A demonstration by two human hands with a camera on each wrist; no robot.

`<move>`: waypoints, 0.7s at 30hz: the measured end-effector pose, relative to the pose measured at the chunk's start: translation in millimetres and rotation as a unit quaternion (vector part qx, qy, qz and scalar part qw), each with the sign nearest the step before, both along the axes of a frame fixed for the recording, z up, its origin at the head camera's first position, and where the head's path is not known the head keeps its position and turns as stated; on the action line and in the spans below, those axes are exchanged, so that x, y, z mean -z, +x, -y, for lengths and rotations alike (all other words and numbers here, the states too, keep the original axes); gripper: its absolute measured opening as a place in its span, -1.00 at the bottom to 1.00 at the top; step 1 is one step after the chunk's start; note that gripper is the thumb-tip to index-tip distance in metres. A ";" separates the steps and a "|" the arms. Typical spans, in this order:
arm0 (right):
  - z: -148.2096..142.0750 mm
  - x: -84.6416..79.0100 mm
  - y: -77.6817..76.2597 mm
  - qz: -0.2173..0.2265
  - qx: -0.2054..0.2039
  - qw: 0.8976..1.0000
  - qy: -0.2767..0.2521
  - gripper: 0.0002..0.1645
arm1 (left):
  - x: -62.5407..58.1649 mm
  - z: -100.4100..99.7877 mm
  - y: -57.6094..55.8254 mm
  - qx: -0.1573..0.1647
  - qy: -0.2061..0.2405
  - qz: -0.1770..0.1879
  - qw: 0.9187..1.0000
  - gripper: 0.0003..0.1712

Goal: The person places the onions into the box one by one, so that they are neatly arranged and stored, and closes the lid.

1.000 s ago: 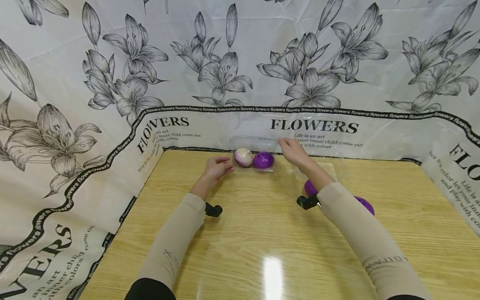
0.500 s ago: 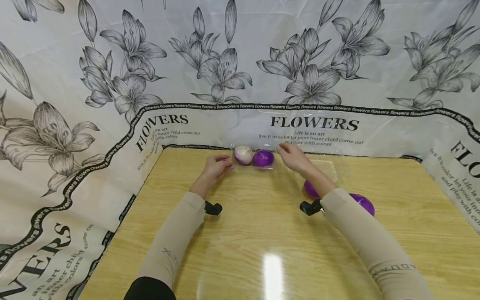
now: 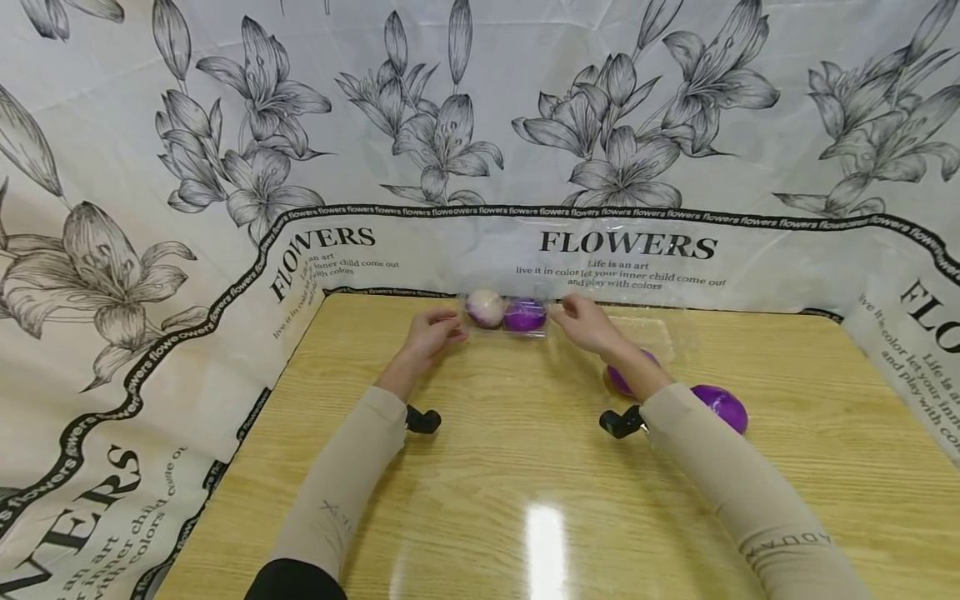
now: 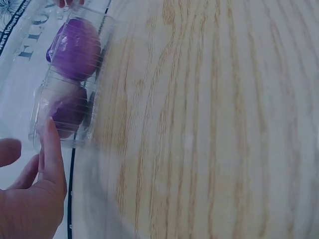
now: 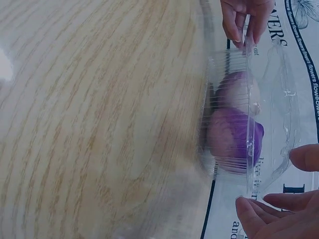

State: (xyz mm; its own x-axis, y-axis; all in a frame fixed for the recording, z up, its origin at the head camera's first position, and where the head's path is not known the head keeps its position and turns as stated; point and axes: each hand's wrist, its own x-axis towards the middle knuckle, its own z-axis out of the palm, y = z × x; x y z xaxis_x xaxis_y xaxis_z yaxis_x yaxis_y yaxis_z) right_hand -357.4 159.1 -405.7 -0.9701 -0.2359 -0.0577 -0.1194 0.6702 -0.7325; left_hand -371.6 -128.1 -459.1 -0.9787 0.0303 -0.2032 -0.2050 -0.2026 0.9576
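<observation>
A clear plastic box (image 5: 232, 59) with a hinged lid (image 5: 284, 94) stands at the table's back edge, its lid partly raised. Inside lie a white-and-purple round vegetable (image 3: 485, 308), perhaps an onion, and a shiny purple one (image 3: 525, 315). My left hand (image 3: 433, 335) is at the box's left end; its nearly straight index finger touches the end wall, while the thumb stays apart in the left wrist view. At the right end, my right hand (image 3: 587, 323) holds the lid's corner, thumb on the lid and fingers beside the rim.
Two more purple vegetables, one (image 3: 621, 380) partly behind my right forearm and another (image 3: 722, 408) farther right, lie on the wooden table (image 3: 480, 467). Another clear plastic box (image 3: 645, 333) lies behind them. A flower-printed cloth (image 3: 450, 167) hangs along the back and sides.
The lid has come down toward the box, with my right hand moving down alongside it. My left hand has stayed nearly still at the left end.
</observation>
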 end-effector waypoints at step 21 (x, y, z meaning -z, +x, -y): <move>6.0 20.1 -1.0 0.005 0.002 1.000 0.004 -0.23 | -4.3 -4.3 11.3 0.012 -0.004 0.020 1.000 -0.52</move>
State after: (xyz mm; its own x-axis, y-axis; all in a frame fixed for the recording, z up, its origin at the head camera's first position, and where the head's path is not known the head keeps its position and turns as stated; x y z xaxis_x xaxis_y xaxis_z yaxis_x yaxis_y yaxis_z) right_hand -358.4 153.1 -425.8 -0.9702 -0.2324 -0.0692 -0.1101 0.6765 -0.7282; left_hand -360.2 -123.7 -454.7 -0.9686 0.0509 -0.2433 -0.2486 -0.1899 0.9498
